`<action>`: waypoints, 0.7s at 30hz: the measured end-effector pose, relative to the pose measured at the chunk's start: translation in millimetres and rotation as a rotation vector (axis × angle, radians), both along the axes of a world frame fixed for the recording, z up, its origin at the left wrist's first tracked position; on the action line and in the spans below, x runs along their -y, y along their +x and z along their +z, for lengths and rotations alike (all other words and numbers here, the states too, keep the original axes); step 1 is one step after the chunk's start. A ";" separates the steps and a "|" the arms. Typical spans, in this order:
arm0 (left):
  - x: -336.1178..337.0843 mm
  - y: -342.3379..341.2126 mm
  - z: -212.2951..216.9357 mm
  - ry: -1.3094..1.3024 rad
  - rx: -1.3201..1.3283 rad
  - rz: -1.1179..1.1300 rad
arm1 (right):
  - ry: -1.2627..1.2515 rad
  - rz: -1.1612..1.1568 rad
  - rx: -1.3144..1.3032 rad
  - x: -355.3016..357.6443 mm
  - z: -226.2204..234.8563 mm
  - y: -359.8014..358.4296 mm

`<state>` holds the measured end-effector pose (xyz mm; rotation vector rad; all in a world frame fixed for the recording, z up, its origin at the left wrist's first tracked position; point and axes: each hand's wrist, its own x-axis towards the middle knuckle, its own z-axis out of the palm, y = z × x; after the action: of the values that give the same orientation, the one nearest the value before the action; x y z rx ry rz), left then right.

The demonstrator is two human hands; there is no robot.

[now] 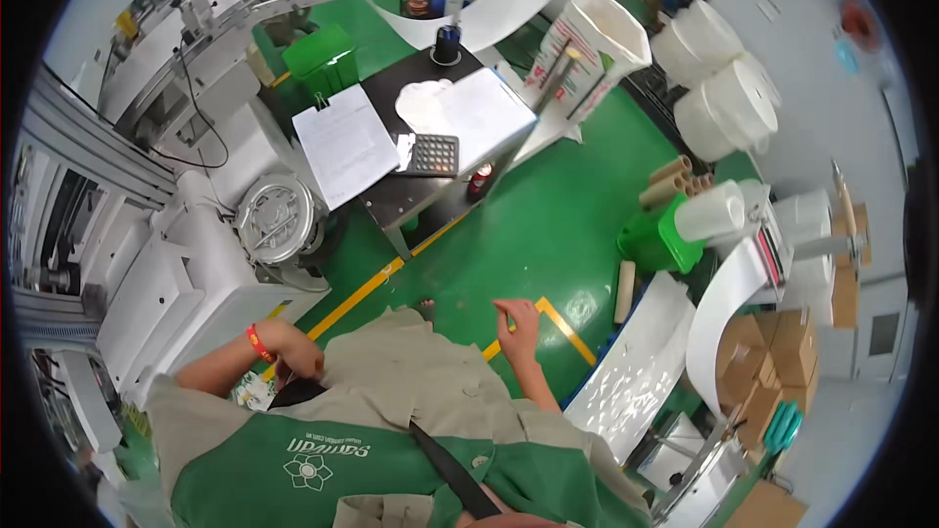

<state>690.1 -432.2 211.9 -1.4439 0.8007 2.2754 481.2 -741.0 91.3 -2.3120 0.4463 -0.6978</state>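
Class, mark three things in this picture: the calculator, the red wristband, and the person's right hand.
calculator (432, 154): head view, middle of its keypad.
red wristband (258, 343): head view, band across the left wrist.
right hand (518, 328): head view, back of the hand.

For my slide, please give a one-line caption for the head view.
Left hand with red wristband and empty right hand held at the green-and-beige work uniform above a green floor.

- A factory floor, a paper or film plant by its look.
- Green painted floor with yellow lane lines.
- Big white machines with rollers run wide white sheet.
- Large white rolls and cardboard cores stand about.
- A dark worktop carries papers and a calculator.
- Cardboard boxes sit stacked at the side.
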 end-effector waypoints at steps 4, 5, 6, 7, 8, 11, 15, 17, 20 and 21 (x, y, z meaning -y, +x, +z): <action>-1.0 29.4 32.6 -0.070 0.128 0.265 | -0.014 0.200 0.005 19.0 12.4 81.4; 2.4 33.4 45.2 -0.102 0.162 0.341 | 0.018 0.247 -0.008 25.9 11.9 98.1; -0.2 35.2 44.3 -0.064 0.176 0.428 | 0.049 0.292 -0.022 33.8 9.1 113.8; 0.9 33.7 40.9 -0.129 0.202 0.479 | 0.086 0.338 -0.039 42.3 7.3 128.2; 1.5 31.0 38.4 -0.187 0.234 0.534 | 0.058 0.368 -0.049 53.1 7.5 145.8; 21.2 26.6 29.0 -0.426 0.435 0.752 | 0.009 0.443 -0.021 99.7 13.2 216.3; 61.5 16.7 11.9 -0.706 0.820 0.870 | -0.038 0.410 0.153 173.4 26.9 340.9; 90.8 25.3 15.1 -0.651 0.859 0.891 | -0.026 0.435 0.224 203.9 36.1 411.4; 130.8 7.9 19.6 -0.642 0.920 1.069 | -0.141 0.453 0.191 239.0 27.8 498.1; 146.6 9.0 24.9 -0.647 0.950 1.134 | -0.173 0.439 0.142 247.6 24.4 524.3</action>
<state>699.1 -578.8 236.8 -3.5183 0.3932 1.3547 1005.4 -988.6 115.7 -2.3842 -0.1919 -0.6922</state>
